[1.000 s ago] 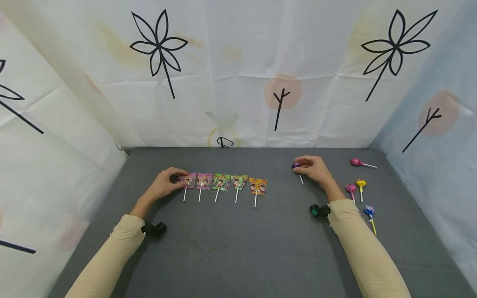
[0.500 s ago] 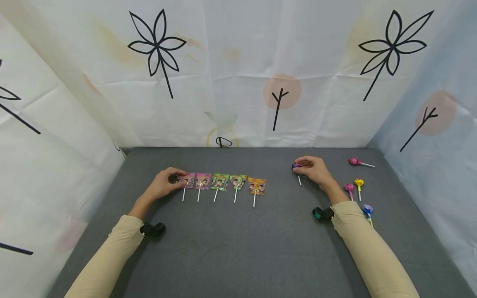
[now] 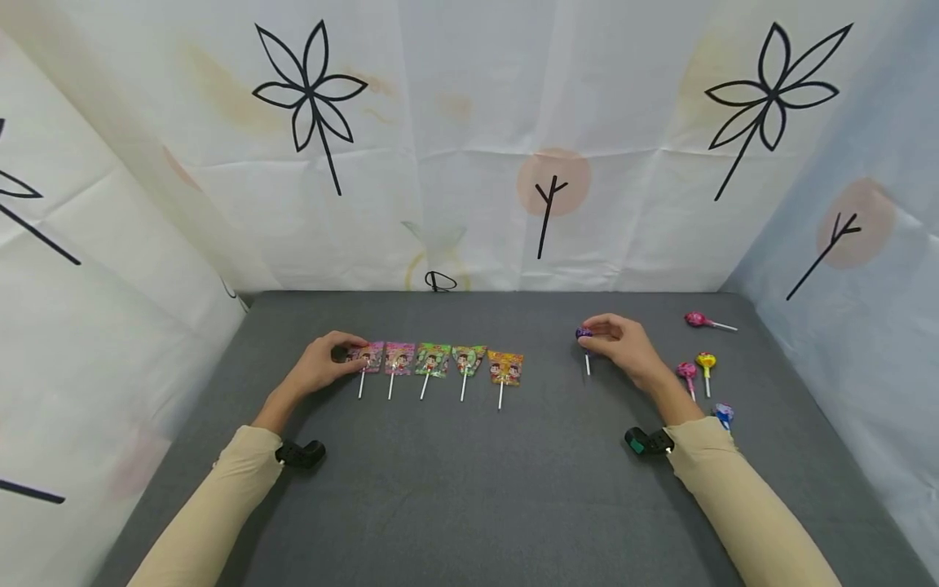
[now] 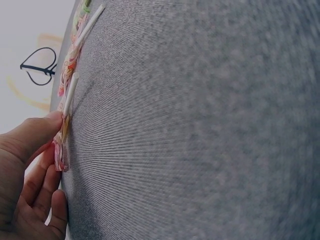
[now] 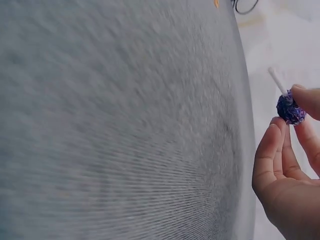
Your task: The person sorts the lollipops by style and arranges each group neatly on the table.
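Observation:
At the left end of a row of flat-wrapped lollipops, my left hand (image 3: 323, 363) pinches the pink lollipop (image 3: 373, 355) between thumb and fingers; its white stick points toward me. To its right lie another pink lollipop (image 3: 399, 357), two green ones, the nearer of them a green lollipop (image 3: 433, 359), and an orange lollipop (image 3: 506, 368). My right hand (image 3: 622, 350) holds a round purple lollipop (image 5: 290, 109) by its wrapped head, stick free. In the right wrist view it appears raised off the table.
Grey cloth covers the table (image 3: 440, 489). On the right lie a red-pink lollipop (image 3: 697, 319), a yellow lollipop (image 3: 706, 360), a pink lollipop (image 3: 686, 371) and a blue lollipop (image 3: 723, 413), partly hidden by my right sleeve. A patterned white curtain (image 3: 469, 147) stands behind.
My right hand has come slightly toward me with the purple lollipop, whose stick now hangs straighter. More of the blue lollipop is covered by the sleeve. The left hand stays put.

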`<action>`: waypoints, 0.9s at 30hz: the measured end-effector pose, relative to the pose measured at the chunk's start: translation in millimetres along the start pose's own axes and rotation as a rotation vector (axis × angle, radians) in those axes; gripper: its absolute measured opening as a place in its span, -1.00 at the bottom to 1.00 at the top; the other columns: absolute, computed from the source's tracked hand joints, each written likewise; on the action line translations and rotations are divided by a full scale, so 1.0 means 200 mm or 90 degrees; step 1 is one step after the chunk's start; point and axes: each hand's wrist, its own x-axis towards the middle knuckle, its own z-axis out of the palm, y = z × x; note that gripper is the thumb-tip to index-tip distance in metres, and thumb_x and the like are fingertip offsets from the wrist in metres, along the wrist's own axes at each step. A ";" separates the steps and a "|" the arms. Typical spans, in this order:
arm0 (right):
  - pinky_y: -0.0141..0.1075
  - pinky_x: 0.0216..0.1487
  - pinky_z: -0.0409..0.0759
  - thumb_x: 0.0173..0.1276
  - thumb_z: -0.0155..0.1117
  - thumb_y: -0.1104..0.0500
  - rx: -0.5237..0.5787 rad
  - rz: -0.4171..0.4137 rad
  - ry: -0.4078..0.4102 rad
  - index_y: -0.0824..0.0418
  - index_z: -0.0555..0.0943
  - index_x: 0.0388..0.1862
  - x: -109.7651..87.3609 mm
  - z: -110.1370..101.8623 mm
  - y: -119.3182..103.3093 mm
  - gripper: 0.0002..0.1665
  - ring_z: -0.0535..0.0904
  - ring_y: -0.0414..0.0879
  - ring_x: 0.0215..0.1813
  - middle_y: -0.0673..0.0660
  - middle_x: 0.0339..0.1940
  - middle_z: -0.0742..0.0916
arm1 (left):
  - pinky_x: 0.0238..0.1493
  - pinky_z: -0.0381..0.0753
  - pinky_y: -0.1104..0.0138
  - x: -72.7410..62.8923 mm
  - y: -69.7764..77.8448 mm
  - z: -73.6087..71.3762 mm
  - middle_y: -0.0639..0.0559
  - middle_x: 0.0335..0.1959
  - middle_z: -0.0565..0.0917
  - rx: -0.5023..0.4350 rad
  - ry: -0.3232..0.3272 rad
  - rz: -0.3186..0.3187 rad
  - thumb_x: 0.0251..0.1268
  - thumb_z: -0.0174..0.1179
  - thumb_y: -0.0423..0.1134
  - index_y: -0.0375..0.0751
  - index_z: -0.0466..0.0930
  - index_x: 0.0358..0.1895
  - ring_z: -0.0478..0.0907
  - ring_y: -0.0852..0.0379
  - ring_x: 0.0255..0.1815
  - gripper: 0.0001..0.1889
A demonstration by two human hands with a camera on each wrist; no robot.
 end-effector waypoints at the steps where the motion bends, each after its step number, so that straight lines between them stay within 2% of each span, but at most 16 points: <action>1: -0.15 0.00 0.54 0.45 0.38 0.21 0.003 -0.002 0.001 0.44 0.52 0.26 -0.01 0.01 0.00 -0.50 0.61 -0.15 0.01 0.39 0.16 0.63 | 0.21 0.33 -0.18 0.00 0.00 0.00 -0.25 0.10 0.61 0.000 -0.001 0.000 0.32 0.42 -0.26 -0.32 0.67 0.16 0.48 -0.23 0.17 -0.62; 5: -0.27 0.04 0.57 0.48 0.35 0.23 0.038 -0.012 -0.001 0.47 0.47 0.32 -0.05 0.03 -0.01 -0.45 0.61 -0.13 0.08 0.41 0.24 0.58 | 0.19 0.34 -0.18 0.00 0.00 0.00 -0.25 0.09 0.61 0.001 0.002 0.006 0.32 0.42 -0.25 -0.33 0.67 0.15 0.49 -0.24 0.15 -0.62; 10: -0.25 0.06 0.58 0.46 0.36 0.24 0.085 -0.006 -0.013 0.50 0.48 0.31 -0.08 0.07 -0.03 -0.45 0.63 -0.13 0.09 0.42 0.23 0.57 | 0.15 0.36 -0.18 0.00 0.00 0.00 -0.25 0.08 0.62 0.004 0.003 0.012 0.33 0.42 -0.23 -0.33 0.68 0.14 0.49 -0.25 0.14 -0.62; 17: -0.20 0.03 0.57 0.41 0.41 0.24 0.085 -0.013 -0.045 0.43 0.56 0.19 -0.10 0.14 -0.05 -0.55 0.64 -0.06 0.08 0.37 0.14 0.62 | 0.15 0.37 -0.18 0.00 0.00 0.00 -0.26 0.08 0.62 0.001 0.007 0.016 0.33 0.42 -0.24 -0.33 0.68 0.13 0.50 -0.25 0.15 -0.63; 27: -0.15 -0.02 0.62 0.34 0.47 0.28 0.097 -0.020 -0.095 0.40 0.59 0.10 -0.09 0.31 -0.13 -0.59 0.66 0.07 0.08 0.33 0.07 0.67 | 0.19 0.34 -0.18 0.00 0.00 0.01 -0.26 0.10 0.61 -0.001 0.004 0.008 0.33 0.41 -0.27 -0.33 0.68 0.13 0.48 -0.24 0.16 -0.64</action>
